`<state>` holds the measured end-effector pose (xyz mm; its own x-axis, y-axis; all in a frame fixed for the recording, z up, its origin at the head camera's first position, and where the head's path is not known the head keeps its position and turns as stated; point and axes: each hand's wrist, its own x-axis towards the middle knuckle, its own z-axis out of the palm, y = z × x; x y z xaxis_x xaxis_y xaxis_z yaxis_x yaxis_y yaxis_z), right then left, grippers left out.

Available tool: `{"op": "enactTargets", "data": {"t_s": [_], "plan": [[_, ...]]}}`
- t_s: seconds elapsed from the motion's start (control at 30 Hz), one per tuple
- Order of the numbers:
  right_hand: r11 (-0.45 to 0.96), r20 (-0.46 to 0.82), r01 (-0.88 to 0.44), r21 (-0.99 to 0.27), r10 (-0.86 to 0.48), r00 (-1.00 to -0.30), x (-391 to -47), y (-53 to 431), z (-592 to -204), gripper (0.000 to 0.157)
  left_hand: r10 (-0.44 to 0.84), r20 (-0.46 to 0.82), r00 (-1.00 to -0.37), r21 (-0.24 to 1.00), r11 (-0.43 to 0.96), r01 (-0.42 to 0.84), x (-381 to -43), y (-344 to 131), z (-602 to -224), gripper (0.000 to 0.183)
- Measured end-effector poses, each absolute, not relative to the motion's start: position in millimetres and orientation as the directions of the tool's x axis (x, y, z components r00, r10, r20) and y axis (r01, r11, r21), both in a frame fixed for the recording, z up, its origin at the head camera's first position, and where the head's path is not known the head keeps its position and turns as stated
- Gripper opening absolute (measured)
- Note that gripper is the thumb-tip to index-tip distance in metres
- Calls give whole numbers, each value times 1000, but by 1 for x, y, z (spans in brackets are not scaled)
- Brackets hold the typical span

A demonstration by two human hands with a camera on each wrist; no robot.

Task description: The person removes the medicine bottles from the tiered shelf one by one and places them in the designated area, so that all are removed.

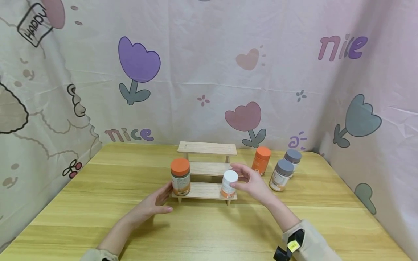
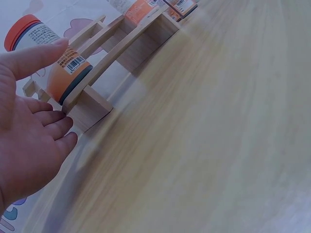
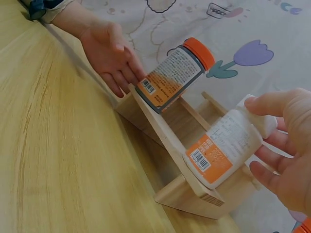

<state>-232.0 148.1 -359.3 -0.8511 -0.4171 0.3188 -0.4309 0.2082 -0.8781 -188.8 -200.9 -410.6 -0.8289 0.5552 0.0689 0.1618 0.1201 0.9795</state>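
A small wooden three-step shelf (image 1: pixel 205 191) stands on the table. At the left end of its lowest step is a jar with an orange lid (image 1: pixel 180 177), upright. My left hand (image 1: pixel 152 203) is beside that jar, fingers extended toward the step's end and thumb apart; in the left wrist view its fingertips (image 2: pixel 60 128) are right at the wooden edge. On the right end of the same step stands a white-capped bottle (image 3: pixel 223 148) with an orange-and-white label. My right hand (image 1: pixel 250 182) holds this bottle near its cap, thumb in front and fingers behind.
Right of the shelf stand an orange bottle (image 1: pixel 261 161) and two grey-capped bottles, the nearer one (image 1: pixel 281 175) partly covering the farther one (image 1: pixel 293 156). A printed cloth (image 1: pixel 196 65) hangs behind the wooden table (image 1: pixel 209 232).
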Motion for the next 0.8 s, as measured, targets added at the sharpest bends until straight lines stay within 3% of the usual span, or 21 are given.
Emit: {"op": "enactTargets", "data": {"t_s": [0.37,0.8], "plan": [[247,347,-459,-853,-388,-854,-229,157,-357,54,552,80,-830,980,108,166,-189,-201,-413,84],[274,440,-505,-819,-267,-858,-228,203,-355,46,546,69,-835,981,117,158,-189,-201,-410,85]]}}
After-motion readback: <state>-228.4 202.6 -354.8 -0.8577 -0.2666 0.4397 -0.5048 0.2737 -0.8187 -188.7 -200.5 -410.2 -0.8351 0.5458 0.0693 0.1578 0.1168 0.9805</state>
